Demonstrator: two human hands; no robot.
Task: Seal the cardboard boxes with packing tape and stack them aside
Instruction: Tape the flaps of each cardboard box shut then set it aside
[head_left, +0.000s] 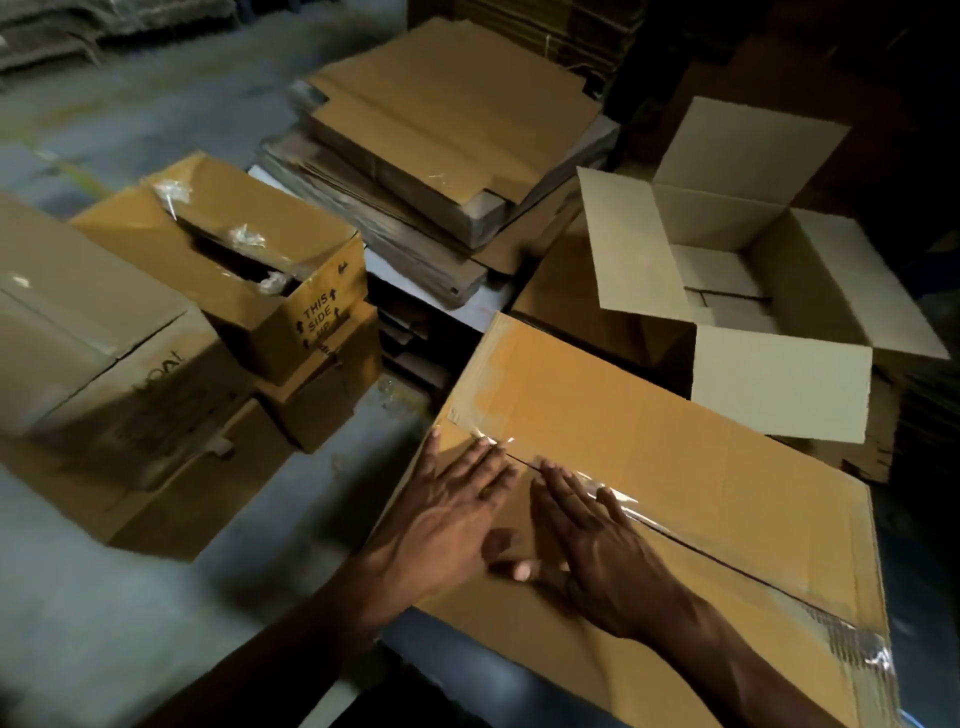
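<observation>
A large closed cardboard box (675, 457) lies in front of me, its two top flaps meeting at a centre seam. Clear packing tape (649, 519) runs along that seam toward the right edge, where it wrinkles over the corner. My left hand (457, 519) lies flat on the box top near its left end, fingers straight and reaching the seam. Just to its right, my right hand (597, 540) presses flat on the tape with straight fingers. No tape roll or dispenser is in view.
An open empty box (753, 270) stands behind the sealed one at the right. A pile of flattened cartons (447, 156) sits at the back centre. Several used boxes (249, 270) crowd the left, on a grey floor (156, 623).
</observation>
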